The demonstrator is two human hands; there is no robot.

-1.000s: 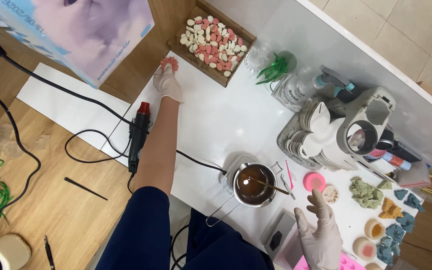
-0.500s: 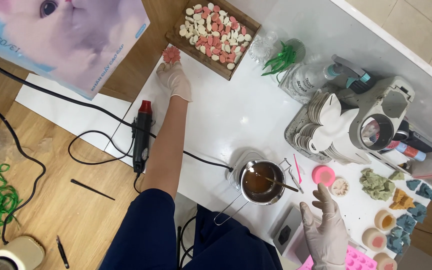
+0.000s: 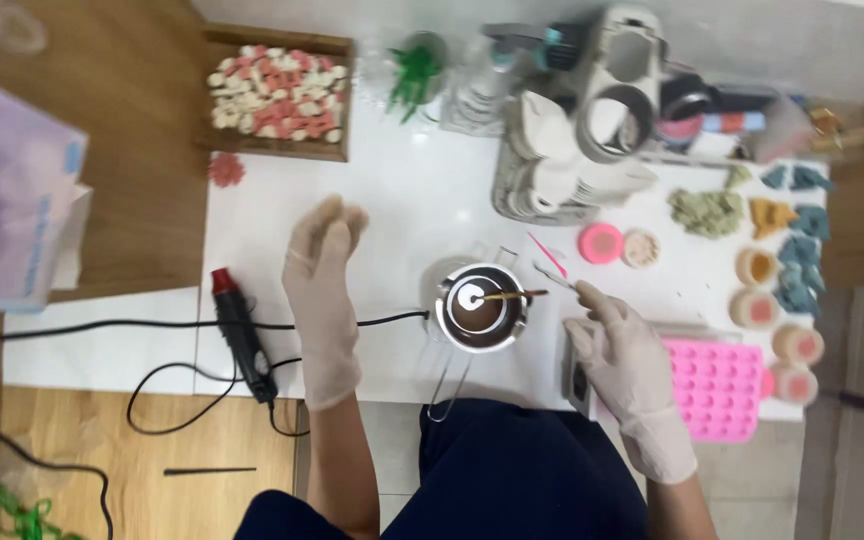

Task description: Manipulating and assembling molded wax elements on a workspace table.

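Note:
My left hand (image 3: 322, 270) wears a pale glove and hovers open, fingers up, over the white table (image 3: 402, 210), between a black heat gun with a red tip (image 3: 242, 335) and a small metal pot of brown liquid (image 3: 480, 305). A wooden stick lies across the pot. My gloved right hand (image 3: 624, 350) rests right of the pot, beside a pink silicone mould (image 3: 717, 385). Its fingertips touch the end of a thin metal tool (image 3: 557, 275); whether they grip it is unclear. A small pink flower-shaped piece (image 3: 224, 168) lies alone near a wooden tray (image 3: 277, 150).
The wooden tray holds several pink and white pieces. Stacked white moulds (image 3: 552, 175), bottles and a grey device stand at the back. Small round, green, orange and blue cast pieces (image 3: 792, 270) cover the right side. Black cables (image 3: 152, 325) run left over the wooden floor.
My left hand has drawn back from the pink piece beside the tray to the middle of the table, leaving the piece there. The view has swung round; my right hand stayed by the mould.

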